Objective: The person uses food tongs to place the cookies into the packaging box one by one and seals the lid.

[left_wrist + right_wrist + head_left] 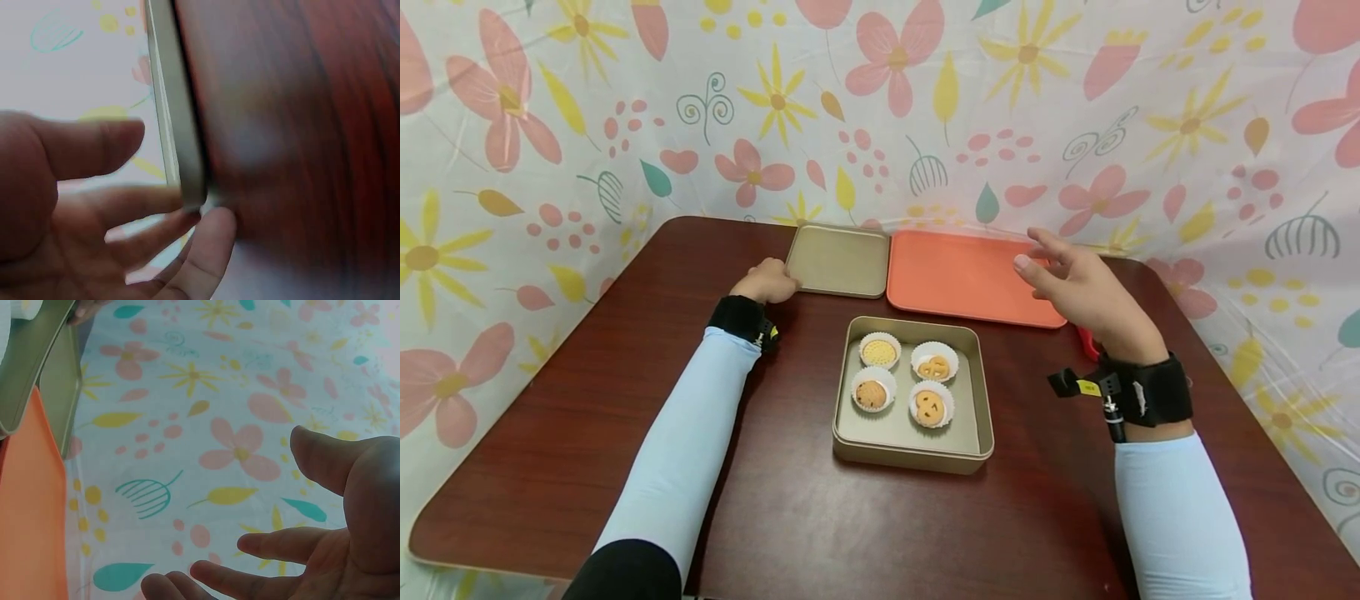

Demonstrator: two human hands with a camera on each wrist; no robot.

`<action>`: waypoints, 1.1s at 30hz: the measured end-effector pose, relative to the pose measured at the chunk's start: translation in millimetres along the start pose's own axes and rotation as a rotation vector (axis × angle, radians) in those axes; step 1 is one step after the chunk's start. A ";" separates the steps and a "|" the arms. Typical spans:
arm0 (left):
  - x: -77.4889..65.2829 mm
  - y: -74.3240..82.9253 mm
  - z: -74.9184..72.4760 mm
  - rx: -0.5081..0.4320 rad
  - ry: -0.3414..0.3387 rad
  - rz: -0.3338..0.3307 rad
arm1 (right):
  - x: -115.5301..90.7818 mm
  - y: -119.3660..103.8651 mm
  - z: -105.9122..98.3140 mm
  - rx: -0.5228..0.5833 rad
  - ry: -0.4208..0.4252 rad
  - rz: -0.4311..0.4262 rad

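My left hand point(769, 282) is at the near left corner of a gold tin lid point(838, 260) lying at the back of the table. In the left wrist view its fingertips point(215, 234) meet the lid's corner, while the thumb point(119, 147) stays apart from the lid. My right hand point(1078, 292) hovers over the right end of an orange tray point(962, 275), fingers spread and holding nothing. Between the arms sits an uncovered gold tin point(912, 455). It holds several cookies in white paper cups, among them a pretzel-shaped cookie point(934, 367) and a chocolate chip cookie point(871, 394).
A red object point(1087, 343) lies partly hidden beneath the right wrist. The dark wooden table point(790, 517) ends at the back against a flower-patterned cloth point(880, 125). The lid and the orange tray lie side by side behind the tin.
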State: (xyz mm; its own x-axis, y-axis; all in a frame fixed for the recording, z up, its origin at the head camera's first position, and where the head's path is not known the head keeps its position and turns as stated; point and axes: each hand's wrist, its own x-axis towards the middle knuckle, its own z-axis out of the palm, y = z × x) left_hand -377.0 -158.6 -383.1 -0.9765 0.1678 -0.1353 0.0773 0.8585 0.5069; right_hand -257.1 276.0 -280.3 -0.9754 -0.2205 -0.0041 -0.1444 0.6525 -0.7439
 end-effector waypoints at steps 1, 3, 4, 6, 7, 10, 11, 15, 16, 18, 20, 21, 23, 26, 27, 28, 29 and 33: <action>-0.5 0.7 0.2 -0.021 0.039 -0.020 | -0.1 -0.1 0.2 -0.002 0.001 0.000; -1.5 1.0 0.4 -0.055 0.128 -0.058 | 0.0 -0.3 0.6 -0.007 0.003 0.000; -2.0 1.1 0.4 -0.067 0.174 -0.076 | -0.1 -0.3 0.6 -0.011 0.004 0.000; -3.3 1.2 -0.4 -0.066 0.254 -0.102 | -0.4 -0.4 0.6 -0.019 0.005 0.002; -3.4 1.0 -0.7 -0.065 0.283 -0.114 | -0.5 -0.4 0.6 -0.024 0.005 0.002; -3.6 1.6 -2.5 -0.060 0.328 -0.137 | -0.4 -0.6 1.0 -0.047 0.006 0.000; -3.4 2.2 -2.8 -0.061 0.340 -0.142 | -0.4 -0.8 1.2 -0.053 0.005 -0.001; -3.1 5.0 -4.0 -0.087 0.403 -0.169 | -0.7 -2.0 2.9 -0.074 0.007 -0.014; -3.3 5.5 -4.3 -0.095 0.423 -0.175 | -0.9 -2.3 3.3 -0.075 0.007 -0.015; -4.3 5.6 -5.0 -0.105 0.470 -0.188 | -1.4 -2.8 3.8 -0.080 0.007 -0.016; -5.7 5.2 -6.1 -0.130 0.508 -0.191 | -2.0 -3.2 3.9 -0.084 0.004 -0.014; -6.3 4.9 -6.4 -0.143 0.522 -0.195 | -2.1 -3.2 3.9 -0.085 0.001 -0.013; -7.4 4.7 -7.0 -0.182 0.539 -0.202 | -2.3 -3.2 3.9 -0.086 -0.004 -0.015; -9.2 4.9 -8.5 -0.271 0.532 -0.214 | -1.9 -2.9 4.4 -0.083 -0.010 -0.017; -9.7 5.0 -9.1 -0.288 0.520 -0.224 | -1.8 -2.7 4.6 -0.081 -0.011 -0.019; -10.1 5.1 -9.7 -0.315 0.505 -0.230 | -1.5 -2.6 4.8 -0.079 -0.013 -0.021; -10.4 5.3 -10.4 -0.341 0.489 -0.236 | -1.2 -2.5 5.0 -0.076 -0.014 -0.022; -10.4 3.7 -12.8 -0.401 0.399 -0.254 | -1.1 -2.3 5.5 -0.074 -0.025 -0.017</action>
State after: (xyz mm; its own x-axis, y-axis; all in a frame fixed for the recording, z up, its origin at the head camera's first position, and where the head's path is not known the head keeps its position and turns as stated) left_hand -369.2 -163.4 -368.9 -0.9605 -0.2784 -0.0046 -0.1737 0.5862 0.7913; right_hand -254.8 270.8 -282.3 -0.9684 -0.2494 -0.0088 -0.1739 0.6999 -0.6927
